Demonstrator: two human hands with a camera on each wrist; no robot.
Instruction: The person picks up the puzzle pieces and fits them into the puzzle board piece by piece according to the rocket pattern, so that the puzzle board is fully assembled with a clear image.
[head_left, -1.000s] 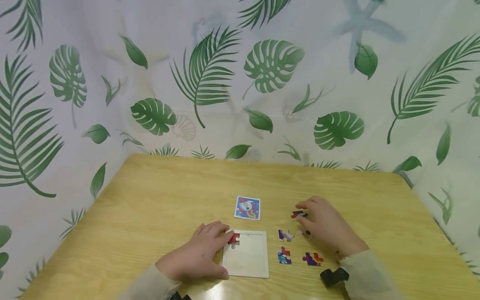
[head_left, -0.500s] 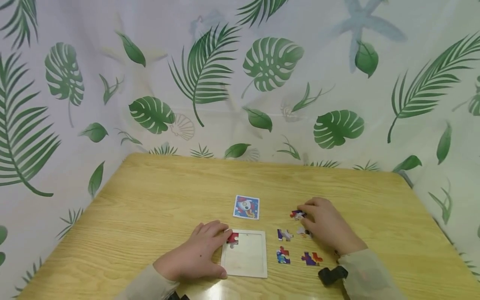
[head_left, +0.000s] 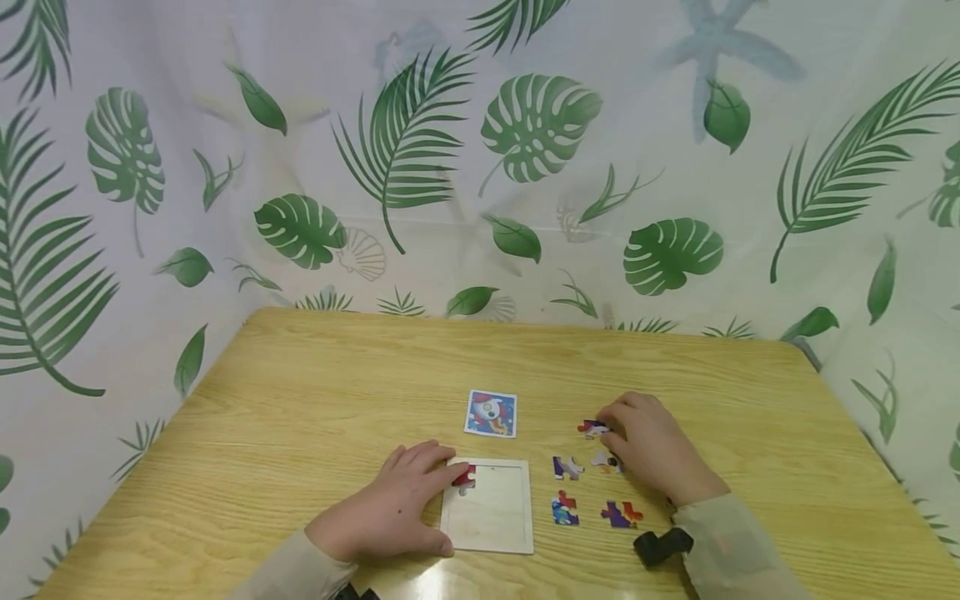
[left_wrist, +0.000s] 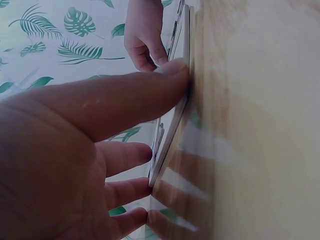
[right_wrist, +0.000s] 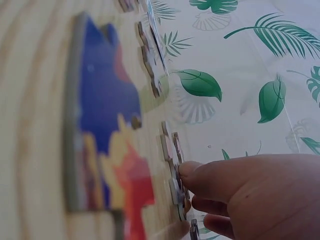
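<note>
- Leaf-print curtain [head_left: 547, 208], wood-grain table [head_left: 360, 358].
- Left hand [head_left: 397, 508], fingers extended, touches puzzle tray [head_left: 491, 517] at nine o'clock.
- Right hand [head_left: 648, 442] at jigsaw piece [head_left: 589, 428], tray's two o'clock; cannot tell if pinching.

Tray [head_left: 487, 529] on tabletop [head_left: 337, 375], one puzzle piece [head_left: 467, 477] in its far left corner; picture card [head_left: 491, 414] lies behind the tray. Loose pieces [head_left: 621, 515] spread right of it. Left hand [head_left: 397, 508] at tray's left side, right hand [head_left: 651, 442] at the farthest loose pieces.
</note>
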